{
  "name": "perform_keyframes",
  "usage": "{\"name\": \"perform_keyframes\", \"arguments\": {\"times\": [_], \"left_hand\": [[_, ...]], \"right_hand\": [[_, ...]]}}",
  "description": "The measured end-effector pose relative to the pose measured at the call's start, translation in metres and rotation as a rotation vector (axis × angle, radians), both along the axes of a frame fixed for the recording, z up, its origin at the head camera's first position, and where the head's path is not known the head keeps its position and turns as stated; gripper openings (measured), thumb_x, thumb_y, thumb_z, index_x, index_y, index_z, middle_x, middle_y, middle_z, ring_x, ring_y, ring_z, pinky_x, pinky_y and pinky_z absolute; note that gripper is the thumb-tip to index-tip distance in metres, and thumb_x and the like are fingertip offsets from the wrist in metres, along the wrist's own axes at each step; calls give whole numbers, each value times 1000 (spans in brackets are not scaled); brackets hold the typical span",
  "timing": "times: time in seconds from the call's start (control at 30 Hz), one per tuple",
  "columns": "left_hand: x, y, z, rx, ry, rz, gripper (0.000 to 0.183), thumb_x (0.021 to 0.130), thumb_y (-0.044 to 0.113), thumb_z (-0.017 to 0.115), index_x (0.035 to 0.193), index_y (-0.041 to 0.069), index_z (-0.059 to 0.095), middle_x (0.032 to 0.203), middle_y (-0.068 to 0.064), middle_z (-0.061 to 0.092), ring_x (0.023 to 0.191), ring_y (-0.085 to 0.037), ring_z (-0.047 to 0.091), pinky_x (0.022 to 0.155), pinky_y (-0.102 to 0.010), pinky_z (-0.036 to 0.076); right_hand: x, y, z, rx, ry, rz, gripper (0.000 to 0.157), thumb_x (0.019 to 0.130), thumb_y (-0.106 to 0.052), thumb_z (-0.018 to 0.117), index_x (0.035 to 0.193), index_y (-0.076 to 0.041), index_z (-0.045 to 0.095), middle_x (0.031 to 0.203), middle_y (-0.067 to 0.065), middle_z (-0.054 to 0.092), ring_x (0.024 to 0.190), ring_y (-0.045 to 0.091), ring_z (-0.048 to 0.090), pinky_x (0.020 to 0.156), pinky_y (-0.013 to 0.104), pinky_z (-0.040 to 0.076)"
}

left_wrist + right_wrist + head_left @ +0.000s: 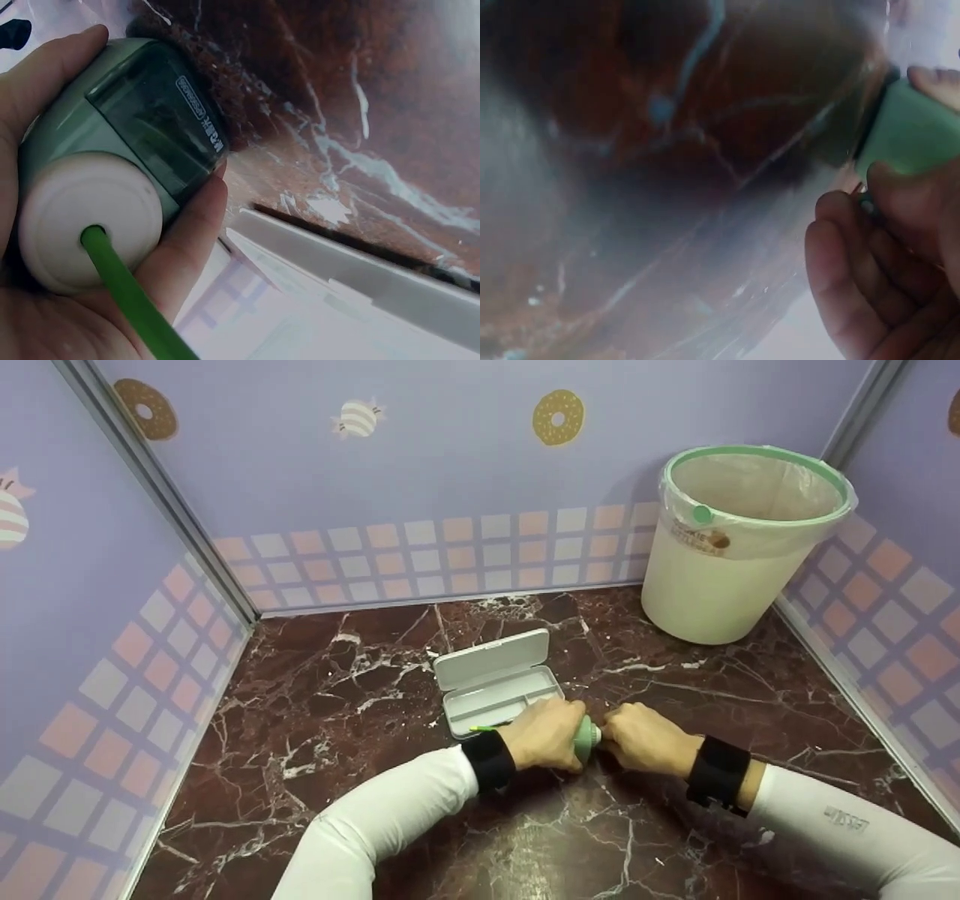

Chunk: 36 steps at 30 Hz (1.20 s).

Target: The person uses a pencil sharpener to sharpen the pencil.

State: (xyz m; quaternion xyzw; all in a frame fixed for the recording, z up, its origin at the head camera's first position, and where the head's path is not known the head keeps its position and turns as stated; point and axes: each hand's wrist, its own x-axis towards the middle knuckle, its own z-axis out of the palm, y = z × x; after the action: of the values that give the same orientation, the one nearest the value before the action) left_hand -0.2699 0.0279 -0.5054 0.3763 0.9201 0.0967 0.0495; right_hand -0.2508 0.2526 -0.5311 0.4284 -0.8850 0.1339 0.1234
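A green hand-crank pencil sharpener [583,741] with a dark see-through shavings box [154,120] is gripped in my left hand [544,733]. From the round pale front of the sharpener sticks a green pencil [131,292], its end pointing left past the wrist in the head view. On the sharpener's other side, the thumb and fingers of my right hand [649,737] pinch the small crank knob [867,204], most of which they cover. Just behind the left hand lies a white pencil case [480,706], lid up, with long compartments; the hand hides its near right corner.
A white trash bin [720,592] with a green rim and a plastic liner stands at the back right. Purple panels [450,450] with printed sweets enclose the dark red marble-patterned table [360,660] at the back and sides.
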Motion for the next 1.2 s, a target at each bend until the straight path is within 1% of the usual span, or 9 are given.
{"name": "perform_keyframes", "arguments": {"times": [0.1,0.27,0.4,0.57,0.7,0.83,0.97,1.07,1.2], "left_hand": [[-1,1,2,8,-12,18,60,71,38,105,111,15,67,98,2,74,82,-16,67,70,-30,59],[-2,2,2,17,-11,6,58,71,37,104,110,14,68,95,3,73,79,-15,65,67,-29,56],[-2,2,2,20,3,10,59,70,38,104,110,15,67,95,3,73,80,-16,67,69,-30,58],[-1,2,3,3,5,17,62,71,41,104,112,16,66,96,2,74,82,-18,69,70,-32,60],[1,2,2,-14,20,26,62,70,41,104,112,16,66,96,1,74,82,-19,70,70,-33,61],[2,3,3,-19,8,34,62,70,40,104,113,16,65,95,1,72,81,-18,69,69,-32,60],[1,2,5,-14,-1,37,61,70,38,104,112,17,65,94,2,72,81,-17,68,70,-32,59],[0,2,6,-12,7,25,59,71,37,104,110,16,66,93,2,72,81,-17,68,70,-32,60],[-1,1,5,-14,18,-5,57,71,38,104,107,15,67,92,2,72,80,-17,68,71,-31,61]], "right_hand": [[2,0,2,18,1,-11,28,79,-1,89,67,-14,67,68,0,66,57,19,67,50,37,54],[6,0,0,24,-42,-36,25,79,0,87,69,-14,70,67,-2,65,57,16,66,49,35,52],[11,0,-3,15,-20,-29,23,81,1,86,72,-14,71,68,-2,66,58,15,66,51,35,54],[18,1,-5,17,14,-12,23,82,-1,86,75,-15,70,69,-3,65,58,11,63,52,31,54],[25,0,-4,5,4,-6,23,81,0,86,76,-16,71,70,-4,67,61,10,64,55,31,56],[34,-1,5,-5,-20,18,22,80,1,87,80,-17,74,73,-5,71,64,7,66,58,30,58],[42,-2,19,-21,-23,31,22,81,-3,89,80,-19,74,70,-8,68,62,3,63,57,27,56],[45,-2,30,-22,14,32,23,83,-6,90,78,-19,72,67,-8,64,59,4,61,54,27,54],[46,-2,42,-5,52,27,24,83,-4,89,76,-18,70,66,-9,62,56,2,56,51,26,50]]}}
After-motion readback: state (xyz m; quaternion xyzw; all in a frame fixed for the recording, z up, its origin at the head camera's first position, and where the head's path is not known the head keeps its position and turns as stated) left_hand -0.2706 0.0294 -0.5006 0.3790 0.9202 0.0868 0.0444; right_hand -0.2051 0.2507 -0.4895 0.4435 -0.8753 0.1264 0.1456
